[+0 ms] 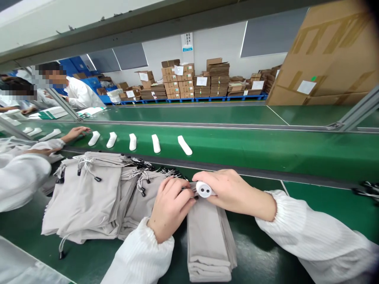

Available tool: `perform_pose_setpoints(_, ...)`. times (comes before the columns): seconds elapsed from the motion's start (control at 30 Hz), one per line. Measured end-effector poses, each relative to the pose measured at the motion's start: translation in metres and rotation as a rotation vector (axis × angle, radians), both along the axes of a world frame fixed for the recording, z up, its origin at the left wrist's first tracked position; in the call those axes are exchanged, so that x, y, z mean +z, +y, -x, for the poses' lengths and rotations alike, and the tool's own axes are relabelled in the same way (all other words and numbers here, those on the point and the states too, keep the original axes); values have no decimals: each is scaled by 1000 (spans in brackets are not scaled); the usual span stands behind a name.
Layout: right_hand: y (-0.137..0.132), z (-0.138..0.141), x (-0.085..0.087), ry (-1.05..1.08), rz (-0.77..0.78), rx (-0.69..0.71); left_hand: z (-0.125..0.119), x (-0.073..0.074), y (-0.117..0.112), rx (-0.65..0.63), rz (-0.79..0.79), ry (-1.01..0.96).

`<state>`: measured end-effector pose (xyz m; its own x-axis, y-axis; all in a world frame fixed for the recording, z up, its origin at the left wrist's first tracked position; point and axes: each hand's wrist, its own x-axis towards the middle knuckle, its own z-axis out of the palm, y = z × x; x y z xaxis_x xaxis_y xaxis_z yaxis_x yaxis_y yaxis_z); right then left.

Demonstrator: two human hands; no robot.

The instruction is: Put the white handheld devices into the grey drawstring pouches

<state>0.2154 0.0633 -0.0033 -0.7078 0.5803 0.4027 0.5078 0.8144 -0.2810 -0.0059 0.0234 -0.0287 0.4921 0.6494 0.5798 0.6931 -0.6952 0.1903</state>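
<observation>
My right hand (233, 193) is closed around a white cylindrical device (204, 189) whose round end with two dark holes faces me. My left hand (170, 207) pinches the open mouth of a grey drawstring pouch (207, 232) right beside that end. The pouch lies on top of a small stack of the same pouches on the green table (319, 209). A larger heap of grey drawstring pouches (94, 193) with black cord stoppers lies to the left of my left hand.
Several white devices (155, 143) lie in a row on the green conveyor belt (266, 152) beyond my hands. A co-worker's hand (75, 133) and white sleeve reach onto the belt at left. Other people sit farther left. Cardboard boxes (331, 55) stand at right and along the back wall.
</observation>
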Motion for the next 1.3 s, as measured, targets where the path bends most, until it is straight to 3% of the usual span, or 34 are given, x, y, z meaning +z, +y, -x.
perform_pose_setpoints(0.1, 3, -2, -3, 0, 5, -42, 2, 1, 0, 36, 103, -139)
perform_pose_setpoints(0.23, 8, -3, -2, 20, 137, -91, 9, -4, 4, 182, 320, -529)
perform_pose_setpoints(0.33, 11, -2, 2, 66, 296, -144, 9, -7, 5, 316, 201, -702)
perform_pose_setpoints(0.4, 12, -1, 5, 91, 391, -161, 4, -5, 3, 299, -14, -556)
perform_pose_setpoints(0.5, 14, -2, 7, 110, 480, -160, -6, 0, 0, 119, -240, -118)
perform_pose_setpoints(0.57, 16, -3, 7, 113, 509, -156, -10, 2, 0, 69, -316, 68)
perform_pose_setpoints(0.67, 18, -4, 5, 115, 526, -149, -14, 3, 3, 85, -370, 165)
perform_pose_setpoints(0.8, 19, -6, 4, 138, 549, -130, -14, 6, 8, 92, -387, 265)
perform_pose_setpoints(0.93, 25, -11, 3, 228, 627, -84, -13, 17, 10, 0, -372, 283)
perform_pose_setpoints(1.1, 26, -18, 14, 742, 833, -67, -12, 36, 8, -170, -210, 111)
perform_pose_setpoints(1.2, 18, -20, 28, 1001, 782, -56, -12, 43, 9, -188, -22, 86)
perform_pose_setpoints(1.3, 12, -21, 35, 1064, 667, -83, -9, 42, 11, -161, -21, 177)
